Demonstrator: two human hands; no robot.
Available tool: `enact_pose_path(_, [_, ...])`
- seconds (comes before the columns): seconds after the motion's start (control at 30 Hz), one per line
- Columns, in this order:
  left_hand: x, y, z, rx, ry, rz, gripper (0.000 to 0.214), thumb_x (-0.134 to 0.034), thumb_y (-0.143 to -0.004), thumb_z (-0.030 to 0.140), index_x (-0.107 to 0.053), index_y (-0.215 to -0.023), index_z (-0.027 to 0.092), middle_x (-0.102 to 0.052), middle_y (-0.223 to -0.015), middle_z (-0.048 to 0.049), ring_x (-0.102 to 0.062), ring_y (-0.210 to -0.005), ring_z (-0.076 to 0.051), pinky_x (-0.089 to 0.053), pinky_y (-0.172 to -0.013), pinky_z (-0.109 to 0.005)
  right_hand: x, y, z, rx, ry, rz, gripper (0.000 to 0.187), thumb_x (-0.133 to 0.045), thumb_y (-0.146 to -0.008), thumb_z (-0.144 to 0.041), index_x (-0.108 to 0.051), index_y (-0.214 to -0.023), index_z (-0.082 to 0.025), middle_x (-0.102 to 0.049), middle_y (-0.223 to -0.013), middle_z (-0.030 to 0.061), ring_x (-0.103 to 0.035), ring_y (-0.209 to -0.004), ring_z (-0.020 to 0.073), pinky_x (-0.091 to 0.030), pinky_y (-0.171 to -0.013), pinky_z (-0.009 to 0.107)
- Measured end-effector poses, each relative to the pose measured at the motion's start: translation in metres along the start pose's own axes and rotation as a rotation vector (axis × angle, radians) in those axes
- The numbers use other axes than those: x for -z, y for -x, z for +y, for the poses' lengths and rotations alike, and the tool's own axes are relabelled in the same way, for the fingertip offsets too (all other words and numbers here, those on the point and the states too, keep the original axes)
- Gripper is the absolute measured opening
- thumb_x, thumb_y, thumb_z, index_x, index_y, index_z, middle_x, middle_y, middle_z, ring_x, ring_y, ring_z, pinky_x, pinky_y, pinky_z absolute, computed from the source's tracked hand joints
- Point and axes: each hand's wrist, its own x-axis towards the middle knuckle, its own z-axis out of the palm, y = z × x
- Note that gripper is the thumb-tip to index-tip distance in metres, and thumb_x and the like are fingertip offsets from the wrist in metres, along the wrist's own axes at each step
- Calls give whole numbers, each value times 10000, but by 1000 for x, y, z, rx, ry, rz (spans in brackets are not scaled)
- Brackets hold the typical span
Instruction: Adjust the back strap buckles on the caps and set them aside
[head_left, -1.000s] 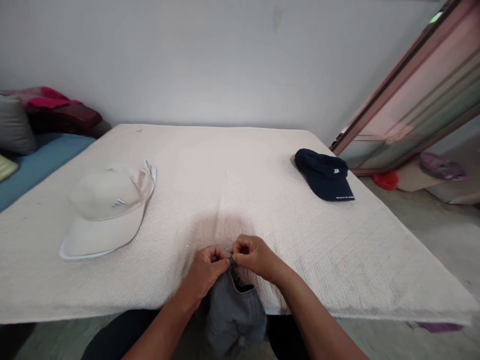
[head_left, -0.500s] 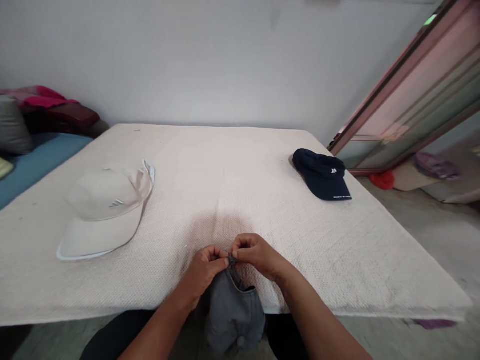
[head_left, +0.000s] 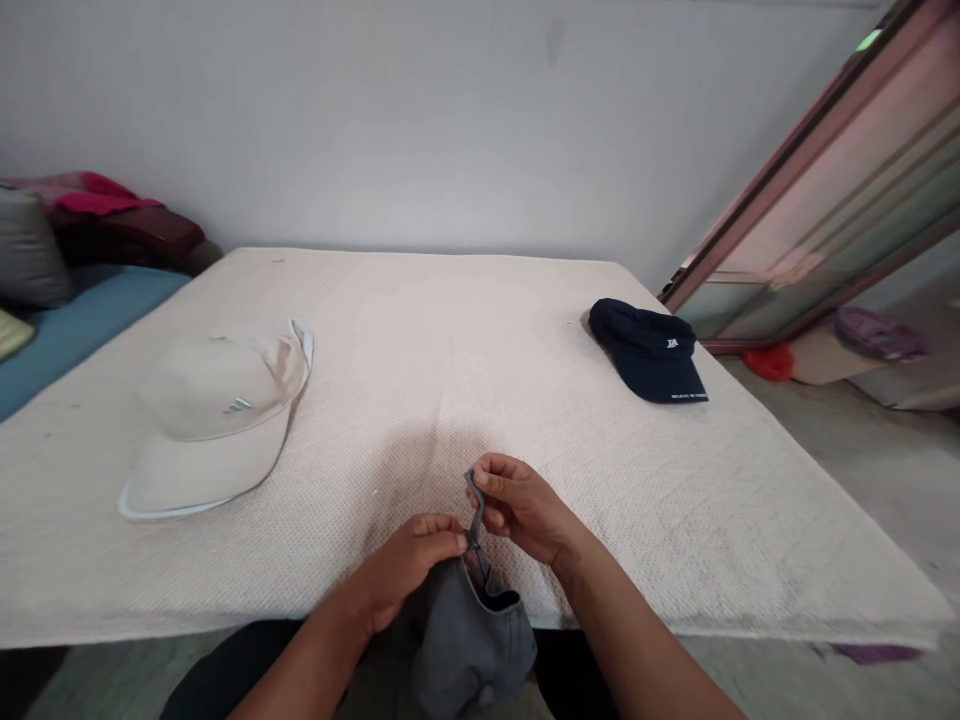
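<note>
Far left: a grey cushion [head_left: 30,250] and red fabric lie beyond the table, apart from the work.

Left of centre: a white cap [head_left: 214,415] rests crown-up on the cloth-covered table [head_left: 450,350], well apart from both hands.

Near edge, centre: the left hand [head_left: 412,565] is curled, with its thumb and fingertips pinching the rear rim of the grey cap [head_left: 469,645] at the base of the adjuster strap [head_left: 475,505]. The cap hangs crown-down off the table's near edge, between the forearms.

Just right of it: the right hand [head_left: 525,510] pinches the strap's upper end between thumb and forefinger, the other fingers folded in.

Change: half a second ago both hands met in one pinch at a single point on the strap. The right hand now sits higher and the left lower, with a length of strap standing taut between them. Judged from this, the strap has been drawn out from the rim.

Right: a navy cap [head_left: 646,350] lies near the table's right edge, untouched. A framed panel [head_left: 817,200] leans beyond it.
</note>
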Motion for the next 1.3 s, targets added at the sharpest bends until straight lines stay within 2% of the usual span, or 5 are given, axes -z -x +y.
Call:
enact_pose_path(0.23, [-4, 0, 2, -88, 202, 20, 34, -607, -715, 158, -616, -692, 135, -639, -627, -21, -546, -554, -111, -388, -583, -237, 3, 3, -1, 5, 41, -29, 262, -763, -676, -307, -554, -695, -149, -497, -585, -55, -422, -413, 32, -281, -393, 180])
enact_pose_path(0.5, [-10, 2, 4, -123, 225, 29, 54, -592, -754, 192, -602, -742, 141, -678, -660, -54, -601, -631, -146, -436, -662, -267, 6, 4, 2, 28, 209, -24, 207, -732, -684, -277, -572, -716, -150, -561, -602, -35, -445, -424, 44, -322, -420, 189])
enact_pose_path(0.83, [-14, -1, -1, -241, -158, 253, 166, -620, -755, 293, -535, -687, 168, -631, -635, 3, -464, -523, -87, -337, -508, -208, 6, 2, 7, 110, 428, 18, 71, -613, -690, -163, -547, -717, -161, -482, -543, -62, -410, -439, 51, -294, -419, 188])
enact_pose_path(1.13, [-13, -3, -3, -273, -281, 298, 168, -612, -752, 304, -565, -677, 161, -606, -623, 3, -478, -548, -104, -358, -539, -229, 6, 4, 9, 151, 637, 38, 107, -523, -657, -86, -535, -720, -172, -509, -607, -42, -476, -536, 77, -341, -483, 202])
enact_pose_path(1.3, [-14, -5, -4, -279, -235, 305, 133, -628, -731, 263, -567, -670, 161, -613, -622, 2, -504, -567, -108, -366, -554, -227, 6, 2, 11, 196, 710, 95, 116, -520, -648, -79, -534, -709, -177, -499, -594, -46, -457, -536, 77, -324, -480, 200])
